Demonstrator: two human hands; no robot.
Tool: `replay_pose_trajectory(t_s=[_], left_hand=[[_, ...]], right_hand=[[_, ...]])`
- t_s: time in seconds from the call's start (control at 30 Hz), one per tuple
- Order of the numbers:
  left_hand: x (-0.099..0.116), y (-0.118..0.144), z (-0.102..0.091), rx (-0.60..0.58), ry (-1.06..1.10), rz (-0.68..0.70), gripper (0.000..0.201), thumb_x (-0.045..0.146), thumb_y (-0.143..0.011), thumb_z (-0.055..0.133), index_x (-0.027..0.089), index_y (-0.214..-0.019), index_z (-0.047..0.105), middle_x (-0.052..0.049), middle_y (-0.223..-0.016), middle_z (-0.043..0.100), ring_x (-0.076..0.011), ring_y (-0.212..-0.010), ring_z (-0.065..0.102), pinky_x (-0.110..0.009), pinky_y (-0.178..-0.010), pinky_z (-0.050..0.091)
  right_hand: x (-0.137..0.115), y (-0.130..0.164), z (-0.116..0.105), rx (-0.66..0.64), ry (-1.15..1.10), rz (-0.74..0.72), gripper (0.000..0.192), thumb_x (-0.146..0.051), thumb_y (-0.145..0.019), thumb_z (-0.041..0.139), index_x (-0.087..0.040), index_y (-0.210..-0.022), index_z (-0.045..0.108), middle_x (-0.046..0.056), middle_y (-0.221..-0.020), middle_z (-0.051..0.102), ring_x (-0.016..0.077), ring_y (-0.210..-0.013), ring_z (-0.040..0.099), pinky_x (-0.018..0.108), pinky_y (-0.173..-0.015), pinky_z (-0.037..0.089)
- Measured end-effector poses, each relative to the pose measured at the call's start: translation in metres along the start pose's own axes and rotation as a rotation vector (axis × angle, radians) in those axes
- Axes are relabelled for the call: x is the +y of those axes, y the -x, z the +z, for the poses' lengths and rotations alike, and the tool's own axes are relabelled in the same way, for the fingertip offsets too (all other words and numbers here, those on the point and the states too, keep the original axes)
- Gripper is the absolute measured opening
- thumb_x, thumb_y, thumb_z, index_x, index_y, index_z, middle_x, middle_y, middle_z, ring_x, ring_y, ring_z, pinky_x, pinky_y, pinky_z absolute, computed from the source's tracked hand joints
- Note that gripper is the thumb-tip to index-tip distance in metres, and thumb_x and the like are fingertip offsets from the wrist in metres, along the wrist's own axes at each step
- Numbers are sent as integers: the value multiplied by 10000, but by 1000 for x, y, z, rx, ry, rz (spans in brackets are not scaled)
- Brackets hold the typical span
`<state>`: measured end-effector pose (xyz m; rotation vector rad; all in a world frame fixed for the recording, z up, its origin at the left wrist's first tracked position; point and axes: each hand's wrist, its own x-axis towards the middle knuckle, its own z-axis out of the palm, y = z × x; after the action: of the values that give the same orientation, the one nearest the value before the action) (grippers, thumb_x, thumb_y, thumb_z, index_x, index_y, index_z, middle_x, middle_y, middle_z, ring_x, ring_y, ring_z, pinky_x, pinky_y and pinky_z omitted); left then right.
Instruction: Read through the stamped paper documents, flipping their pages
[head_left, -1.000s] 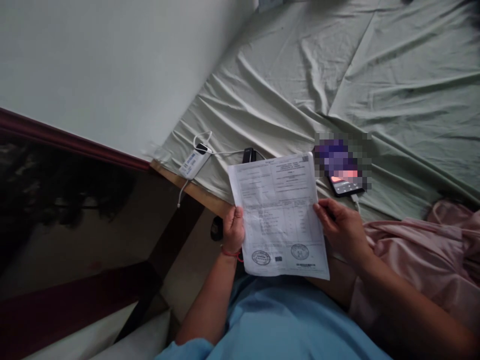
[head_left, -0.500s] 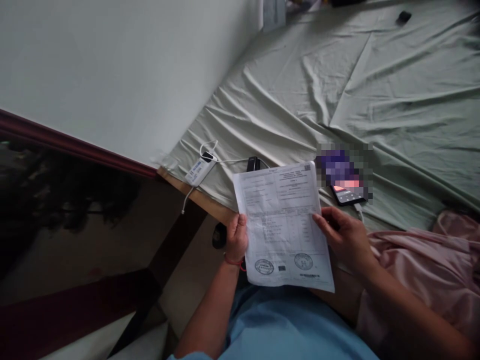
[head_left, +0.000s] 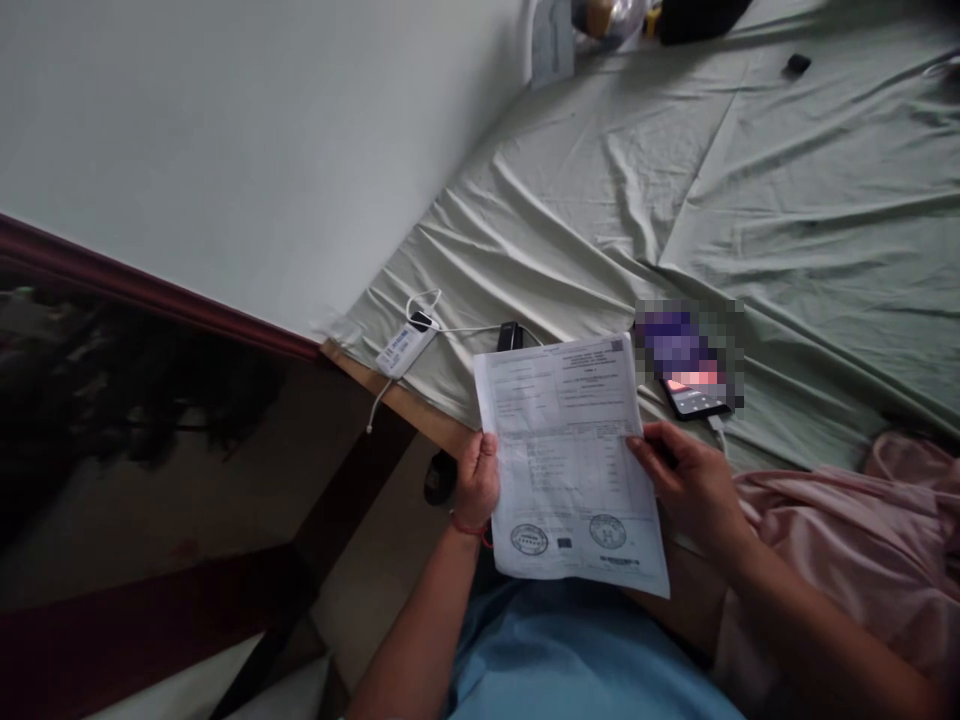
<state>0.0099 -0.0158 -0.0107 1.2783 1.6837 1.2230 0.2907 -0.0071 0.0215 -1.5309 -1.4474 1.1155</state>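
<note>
Holding white printed paper sheet with two round stamps up over lap, at edge of pale green bedsheet. Left hand fingers curled, pinching left margin; right hand clasps right margin. Sheet already lifted, unfolded, facing reader; not set down. Long axis runs away from body, header end far, tilted slightly left.

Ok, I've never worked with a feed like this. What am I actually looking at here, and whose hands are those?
There is no machine here. The one picture comes from a camera worn on a person's head, looking down at their own two bare hands. The left hand and right hand each grip a side edge of a printed paper sheet with two round stamps near its bottom. Beyond it lies a bed with a pale green sheet. On the bed rest a phone with a lit screen, a white power bank with a cable, and a small dark object. Pink cloth lies at the right.
</note>
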Motion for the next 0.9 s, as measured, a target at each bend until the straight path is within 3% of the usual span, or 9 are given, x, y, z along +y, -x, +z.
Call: replay_pose_trajectory(t_s=[0.43, 0.73, 0.9], left_hand=[[0, -2, -1, -5, -72, 28, 550, 676, -959, 466, 172, -762, 562, -14, -686, 514, -151, -658, 440, -284, -627, 370], [-5, -4, -2, -53, -56, 36, 520, 641, -985, 441, 176, -800, 582, -21, -711, 521, -165, -700, 472, -289, -662, 382], [-9, -5, 0, -30, -81, 57, 544, 670, -972, 441, 184, -741, 523, -8, -674, 475, -156, -662, 429, -292, -636, 351]], right_hand=[[6, -3, -2, -17, 127, 9, 368, -492, -942, 524, -200, -979, 745, 63, -820, 765, 205, -685, 670, 304, -628, 435], [6, -5, -2, 9, 175, -35, 327, -437, -921, 515, -198, -897, 737, 61, -767, 753, 196, -652, 652, 297, -610, 407], [10, -6, -1, 22, 207, -51, 325, -440, -919, 511, -207, -862, 730, 59, -754, 748, 195, -639, 642, 298, -603, 395]])
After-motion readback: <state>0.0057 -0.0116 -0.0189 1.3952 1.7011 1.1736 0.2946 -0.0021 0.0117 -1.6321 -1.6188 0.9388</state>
